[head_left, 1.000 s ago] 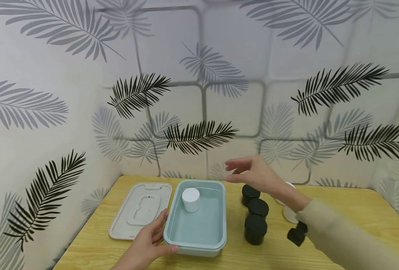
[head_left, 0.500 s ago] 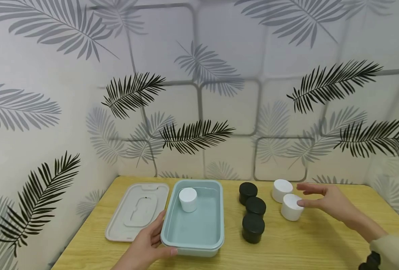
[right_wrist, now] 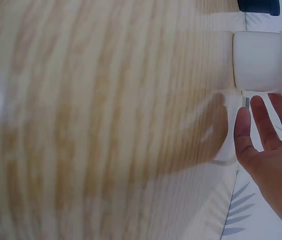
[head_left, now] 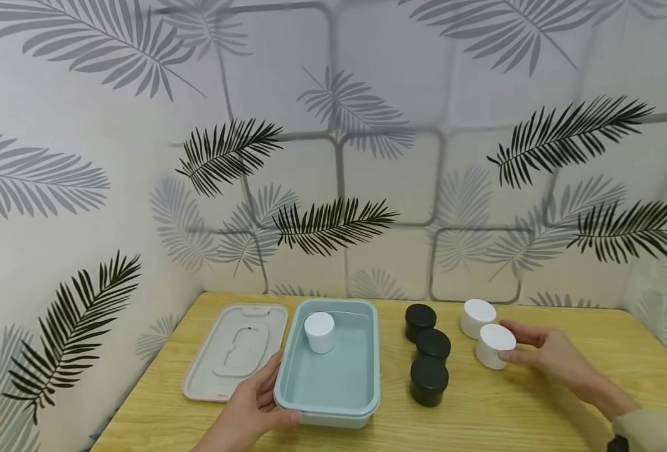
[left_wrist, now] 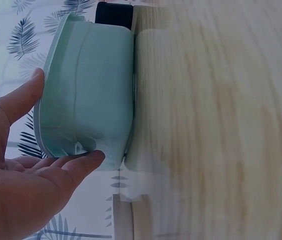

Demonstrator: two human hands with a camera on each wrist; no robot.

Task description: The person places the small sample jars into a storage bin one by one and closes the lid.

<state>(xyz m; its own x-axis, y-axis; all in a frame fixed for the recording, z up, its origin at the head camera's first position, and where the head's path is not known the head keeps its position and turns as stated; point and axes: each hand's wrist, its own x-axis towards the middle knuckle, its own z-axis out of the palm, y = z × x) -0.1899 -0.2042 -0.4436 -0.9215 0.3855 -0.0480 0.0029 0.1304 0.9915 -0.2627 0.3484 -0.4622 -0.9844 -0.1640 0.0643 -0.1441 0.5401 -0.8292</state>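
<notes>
My left hand grips the near left corner of a pale blue-green plastic box, thumb on its rim and fingers against its side. Inside the box, toward the back left, stands one white round jar. Over on the right, my right hand holds another white lidded jar between thumb and forefinger. That jar still stands on the wood in the right wrist view, with the other fingers spread loosely beside it. Just behind it is a further white jar.
Three black round jars form a row between the box and the white jars. A flat pale lid lies left of the box. The wooden table ends at a leaf-patterned wall.
My right hand has swung from above the black jars to the right and down onto the nearer white jar, and its fingers have closed in on it. The left hand keeps its hold.
</notes>
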